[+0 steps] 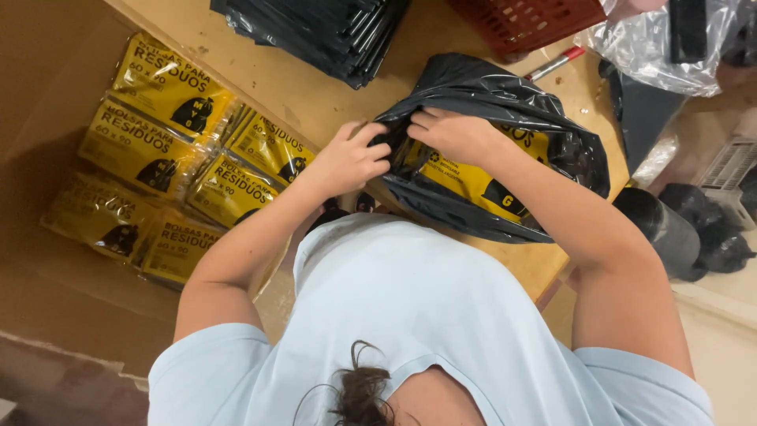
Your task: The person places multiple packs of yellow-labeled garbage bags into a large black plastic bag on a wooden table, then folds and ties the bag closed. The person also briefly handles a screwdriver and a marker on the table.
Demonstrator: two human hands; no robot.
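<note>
With the left hand [351, 158] and right hand [453, 134] both pinching the black bin bag [489, 95] mouth, apparently around yellow packets [473, 177], keep both grips firm and the opening spread evenly

— Any packages?
— Six flat yellow packets with black print [169, 154] lie in the cardboard box at left.
— Others?
— A yellow label with black print [473, 177] shows inside the black bag on the table.
</note>
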